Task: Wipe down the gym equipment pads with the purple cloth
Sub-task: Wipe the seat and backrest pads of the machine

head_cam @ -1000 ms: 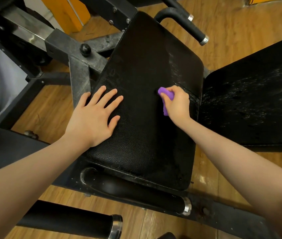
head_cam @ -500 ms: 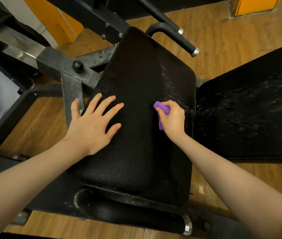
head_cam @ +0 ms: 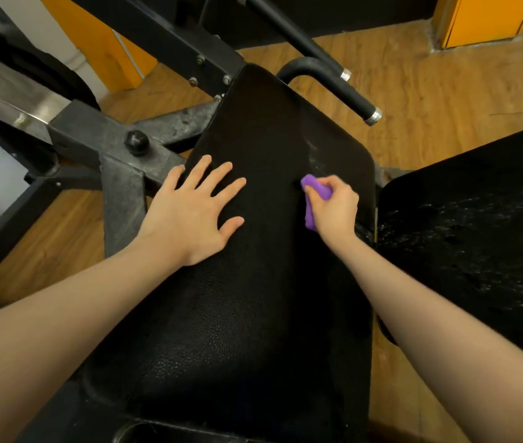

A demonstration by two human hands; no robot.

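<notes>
While the left hand (head_cam: 190,215) lies flat with fingers spread near the black pad's (head_cam: 238,314) left edge, the right hand (head_cam: 333,212) grips the bunched purple cloth (head_cam: 313,199). Cloth touches the pad near its right edge, beside a second pad (head_cam: 477,251).

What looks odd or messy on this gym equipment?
The right-hand black pad is speckled with whitish droplets or residue, not yet wiped. A fainter whitish streak runs on the middle pad just above the purple cloth. Nothing looks broken.

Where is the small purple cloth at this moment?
In the head view, the small purple cloth is gripped in the right hand, pressed against the black padded pad, right of centre.
</notes>
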